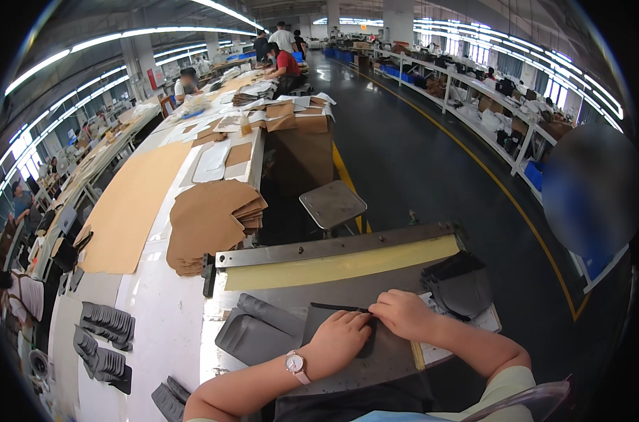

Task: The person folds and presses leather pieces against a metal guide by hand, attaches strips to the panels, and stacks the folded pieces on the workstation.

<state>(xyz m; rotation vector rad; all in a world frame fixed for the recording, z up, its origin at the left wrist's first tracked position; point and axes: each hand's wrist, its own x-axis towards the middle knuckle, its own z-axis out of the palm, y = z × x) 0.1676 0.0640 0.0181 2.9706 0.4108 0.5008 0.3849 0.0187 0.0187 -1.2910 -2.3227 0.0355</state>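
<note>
Long ceiling lights [94,43] are shining over the workroom, and a metal-topped desk [386,366] is standing before us beside a white desk [147,309]. Our dark grey piece [317,322] is lying flat on the metal, between some loose grey pieces [252,336] on its left and a dark stack [467,288] on its right. We are laying the left hand [338,336] palm-down across it; whether the thumb is gripping anything underneath, we cannot tell. We are pinching its far edge, where a narrow black band is showing, with the right hand [402,313], the tips meeting close to the left fingers.

For a neat result we should, in our judgement, be bearing down evenly with the left palm, be working along the edge in short pinches, and be keeping the band straight, since a tug could skew the piece.

Beyond it, a yellow strip [348,267] and a metal bar [333,244] are bounding the far side, with bare metal lying between. On the right, the dark stack is crowding our elbow room; toward us, the near edge is running close to our body, so sideways moves should be staying small.
</note>
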